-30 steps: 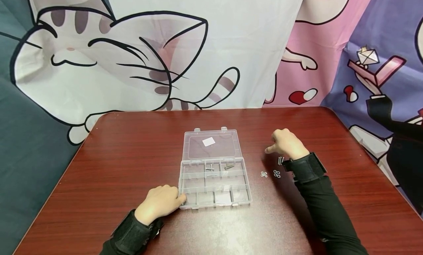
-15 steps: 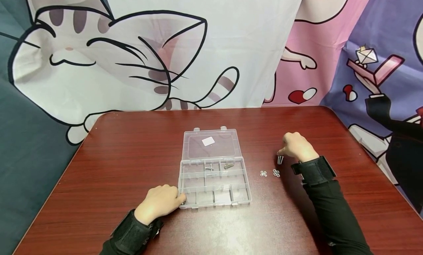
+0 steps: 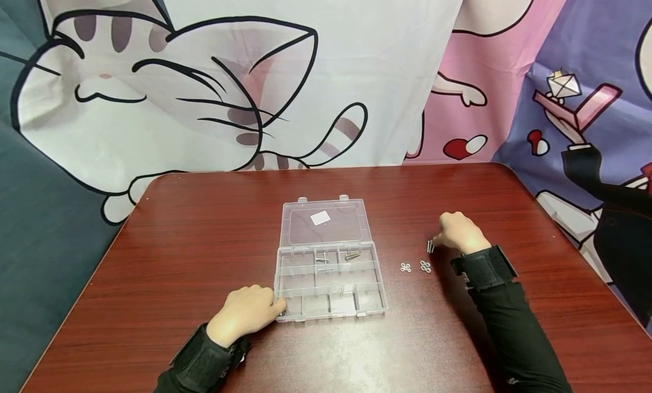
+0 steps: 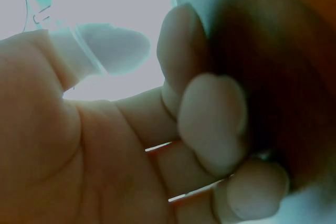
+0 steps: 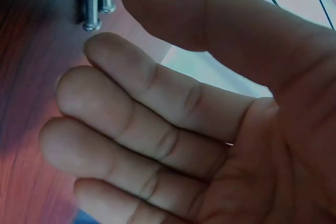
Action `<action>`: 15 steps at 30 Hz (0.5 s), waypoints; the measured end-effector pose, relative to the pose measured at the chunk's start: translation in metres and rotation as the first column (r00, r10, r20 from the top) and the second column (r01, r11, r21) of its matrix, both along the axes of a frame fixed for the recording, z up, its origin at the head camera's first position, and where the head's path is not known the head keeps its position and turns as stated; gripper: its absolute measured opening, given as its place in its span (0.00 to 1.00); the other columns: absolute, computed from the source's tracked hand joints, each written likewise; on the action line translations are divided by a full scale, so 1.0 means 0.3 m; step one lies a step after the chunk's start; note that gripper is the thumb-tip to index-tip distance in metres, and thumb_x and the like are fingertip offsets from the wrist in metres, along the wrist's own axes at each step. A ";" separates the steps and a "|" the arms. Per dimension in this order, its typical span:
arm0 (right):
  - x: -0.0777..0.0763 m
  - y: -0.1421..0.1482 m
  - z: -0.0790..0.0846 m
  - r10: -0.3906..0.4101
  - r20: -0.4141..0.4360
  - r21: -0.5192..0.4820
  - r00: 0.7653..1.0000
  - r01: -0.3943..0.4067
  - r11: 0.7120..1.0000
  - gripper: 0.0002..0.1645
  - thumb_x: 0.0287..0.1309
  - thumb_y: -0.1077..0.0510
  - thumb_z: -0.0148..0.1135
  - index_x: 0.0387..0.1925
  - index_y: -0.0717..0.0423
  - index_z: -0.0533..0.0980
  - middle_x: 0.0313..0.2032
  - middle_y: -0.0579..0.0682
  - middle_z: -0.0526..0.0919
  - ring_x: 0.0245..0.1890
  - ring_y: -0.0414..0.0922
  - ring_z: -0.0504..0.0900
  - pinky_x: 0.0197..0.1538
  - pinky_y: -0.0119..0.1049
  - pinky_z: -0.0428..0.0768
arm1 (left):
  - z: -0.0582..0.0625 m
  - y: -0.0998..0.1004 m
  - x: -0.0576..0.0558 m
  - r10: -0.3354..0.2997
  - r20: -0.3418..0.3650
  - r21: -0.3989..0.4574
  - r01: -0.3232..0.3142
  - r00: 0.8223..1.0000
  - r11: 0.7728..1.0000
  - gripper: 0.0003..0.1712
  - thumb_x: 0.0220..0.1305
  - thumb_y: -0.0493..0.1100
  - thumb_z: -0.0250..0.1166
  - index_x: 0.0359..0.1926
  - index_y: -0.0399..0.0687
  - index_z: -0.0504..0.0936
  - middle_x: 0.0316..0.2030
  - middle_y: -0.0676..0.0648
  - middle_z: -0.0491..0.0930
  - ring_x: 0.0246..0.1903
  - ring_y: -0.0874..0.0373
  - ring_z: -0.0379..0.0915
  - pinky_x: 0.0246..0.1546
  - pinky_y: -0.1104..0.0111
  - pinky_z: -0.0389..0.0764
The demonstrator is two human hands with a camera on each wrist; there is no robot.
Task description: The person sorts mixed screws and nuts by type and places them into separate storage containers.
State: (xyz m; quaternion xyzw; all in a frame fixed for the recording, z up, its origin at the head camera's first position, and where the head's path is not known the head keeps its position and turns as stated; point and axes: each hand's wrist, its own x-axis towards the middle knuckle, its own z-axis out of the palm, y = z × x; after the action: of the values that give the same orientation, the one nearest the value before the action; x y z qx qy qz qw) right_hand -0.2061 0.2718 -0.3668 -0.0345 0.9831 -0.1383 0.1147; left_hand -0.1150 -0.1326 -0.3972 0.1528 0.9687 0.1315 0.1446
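Note:
My left hand (image 3: pixel 248 314) holds the near left corner of a clear plastic compartment box (image 3: pixel 331 279), its thumb on the box's edge. In the left wrist view the thumb (image 4: pixel 118 47) shows through clear plastic and the other fingers are curled. The box's lid (image 3: pixel 346 226) lies folded back. My right hand (image 3: pixel 460 233) is low over the table beside three silver screws (image 3: pixel 430 247). In the right wrist view the thumb tip is right at the screws (image 5: pixel 92 3), with the index fingertip just below their heads and a gap between thumb and index.
Two small clusters of silver ring-shaped pieces, one left (image 3: pixel 405 267) and one right (image 3: pixel 425 267), lie between box and right arm. Metal screws (image 3: pixel 352 256) sit in two back compartments. A white label (image 3: pixel 320 217) is on the lid. A printed curtain (image 3: pixel 387 76) hangs behind the table (image 3: pixel 204 229).
My right hand has moved right and then toward the near side, down to the screws, now beside them. The left hand has stayed on the box corner.

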 end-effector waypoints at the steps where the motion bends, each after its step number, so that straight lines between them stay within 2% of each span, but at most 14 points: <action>1: -0.001 0.000 -0.002 -0.001 0.004 0.002 1.000 0.001 1.000 0.12 0.43 0.59 0.66 0.21 0.63 0.73 0.21 0.54 0.72 0.21 0.50 0.71 0.23 0.43 0.69 | -0.001 0.000 0.000 0.000 -0.001 -0.001 0.000 1.000 1.000 0.25 0.59 0.50 0.52 0.08 0.50 0.59 0.10 0.54 0.54 0.12 0.59 0.56 0.15 0.65 0.57; 6: -0.005 -0.001 -0.009 -0.005 0.021 0.004 1.000 0.005 1.000 0.11 0.42 0.59 0.65 0.21 0.63 0.73 0.19 0.53 0.71 0.20 0.50 0.70 0.24 0.43 0.69 | -0.001 0.000 0.000 -0.001 -0.006 -0.004 0.001 1.000 1.000 0.25 0.59 0.50 0.52 0.08 0.50 0.59 0.10 0.54 0.55 0.12 0.59 0.57 0.15 0.64 0.59; 15: -0.005 0.006 -0.016 -0.036 0.094 0.002 0.995 0.036 0.999 0.09 0.42 0.63 0.58 0.13 0.58 0.71 0.12 0.49 0.67 0.13 0.46 0.67 0.17 0.37 0.64 | 0.000 0.000 0.000 0.002 0.001 -0.001 -0.002 1.000 1.000 0.25 0.59 0.50 0.52 0.08 0.50 0.59 0.10 0.54 0.54 0.12 0.60 0.55 0.15 0.65 0.57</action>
State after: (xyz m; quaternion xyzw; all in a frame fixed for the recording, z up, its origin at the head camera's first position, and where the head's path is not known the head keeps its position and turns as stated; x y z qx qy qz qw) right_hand -0.2076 0.2736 -0.3716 -0.0101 0.9772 -0.1416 0.1581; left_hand -0.1149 -0.1327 -0.3972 0.1518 0.9688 0.1313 0.1451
